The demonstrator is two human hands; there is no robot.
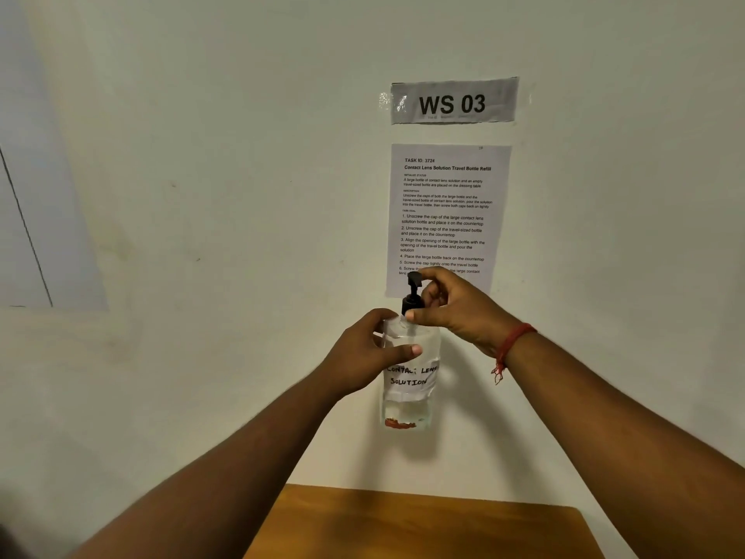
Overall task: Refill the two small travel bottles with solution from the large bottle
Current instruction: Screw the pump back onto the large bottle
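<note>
The large clear bottle [409,393] is held up in the air in front of the wall, above the table. It carries a white hand-written label reading "Contact lens solution" and a black pump cap [413,294]. My left hand [365,355] grips the bottle's upper body from the left. My right hand [451,306] curls around the pump cap's collar from the right, with a red thread on its wrist. The two small travel bottles are out of view.
A wooden table [423,526] shows at the bottom centre, below the bottle. On the white wall hang a "WS 03" sign [453,100] and a printed task sheet [447,215], right behind my hands.
</note>
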